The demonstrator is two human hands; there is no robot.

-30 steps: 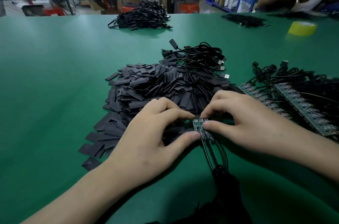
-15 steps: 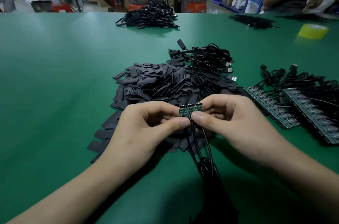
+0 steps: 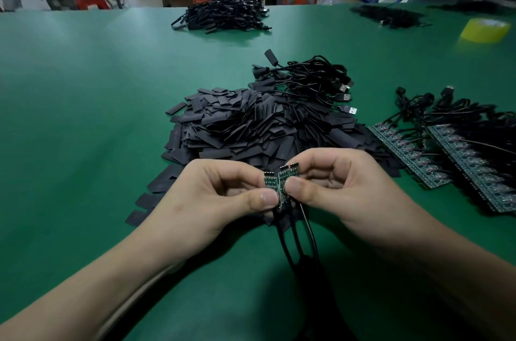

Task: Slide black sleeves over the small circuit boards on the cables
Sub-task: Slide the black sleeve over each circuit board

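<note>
Left hand: the left hand (image 3: 212,201) has its fingers curled, and the thumb and forefinger pinch the left end of a short row of small boards (image 3: 282,181).
Right hand: the right hand (image 3: 343,187) is curled the same way, with its thumb pressed on the right part of the row. The two thumbs nearly meet.
Boards: held above the tabletop (image 3: 83,117), a little in from its near edge. The row looks bent at a joint between the hands, as if being split apart.
Cables: thin black cables (image 3: 296,243) hang from the boards' lower ends toward the near edge.
Sleeves: none is on a board yet. A heap of black sleeves (image 3: 240,128) lies mid-table, just beyond the fingers.
Key relation: each board's long axis points up and away toward the heap. Its free end is on top and its cable is below, so a sleeve probably has to go on from the far end.
Nearer hand: the two look about equal, but loose sleeves spill toward the left hand.
Right edge: strips of boards (image 3: 413,156) with cables wait there.
</note>
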